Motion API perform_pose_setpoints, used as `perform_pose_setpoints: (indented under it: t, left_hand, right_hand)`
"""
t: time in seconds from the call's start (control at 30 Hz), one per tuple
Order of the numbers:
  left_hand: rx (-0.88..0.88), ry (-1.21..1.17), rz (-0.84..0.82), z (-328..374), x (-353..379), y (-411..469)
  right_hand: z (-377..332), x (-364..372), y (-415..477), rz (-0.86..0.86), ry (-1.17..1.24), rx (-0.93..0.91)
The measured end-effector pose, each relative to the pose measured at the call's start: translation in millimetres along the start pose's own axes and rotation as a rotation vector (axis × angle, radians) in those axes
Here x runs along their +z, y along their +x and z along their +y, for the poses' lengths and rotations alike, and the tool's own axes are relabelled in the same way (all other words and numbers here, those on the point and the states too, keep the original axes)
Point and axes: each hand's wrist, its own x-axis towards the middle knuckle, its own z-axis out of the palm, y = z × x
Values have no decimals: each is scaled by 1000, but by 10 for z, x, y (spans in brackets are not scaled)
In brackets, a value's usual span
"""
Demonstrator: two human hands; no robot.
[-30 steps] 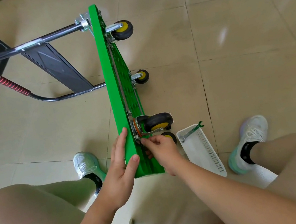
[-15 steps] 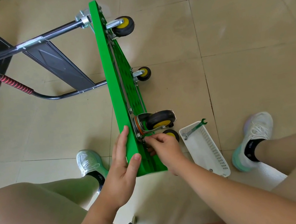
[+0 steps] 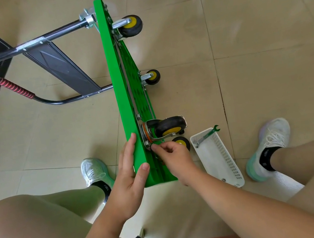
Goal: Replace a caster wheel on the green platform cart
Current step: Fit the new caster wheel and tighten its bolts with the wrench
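Both on green cart [image 3: 118, 83], edge-up on tiled floor [image 3: 268, 81]: my left grip [image 3: 128, 172] spread flat, right grip [image 3: 172, 155] pinching fastener [image 3: 149, 147] at caster wheel [image 3: 170, 126].

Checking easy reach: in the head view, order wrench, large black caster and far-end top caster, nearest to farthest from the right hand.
1. large black caster, just above the right hand.
2. wrench, right, on the basket.
3. far-end top caster, far up the cart.
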Motion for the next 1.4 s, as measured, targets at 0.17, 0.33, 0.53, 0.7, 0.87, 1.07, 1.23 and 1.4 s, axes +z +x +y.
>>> perform_pose_setpoints:
  t: [0.17,0.33,0.53,0.7,0.87,1.07,1.23,1.4]
  left_hand:
    - [11,1,2,7,2,4]
    - [8,3,0,2,-1,5]
    - [-1,10,-6,11,-9,0]
    - [7,12,-6,7,-13,-3]
    - [5,18,-5,15,-16,-1]
    - [-3,21,-6,22,-19,-2]
    - [3,19,-3,21,-11,2]
    - [2,6,-6,-1,-16,2]
  right_hand:
    - [17,-5,2,16,25,-3]
    - [21,-20,3,3,18,-2]
    - [1,-6,25,-6,-4,-9]
    - [-1,2,28,-24,-3,-14]
    - [-1,-20,2,-30,-30,-41]
    - [-7,-35,17,-18,-52,-66]
    - [39,-31,19,-8,-1,-76]
    - [17,-43,39,-20,-49,-75]
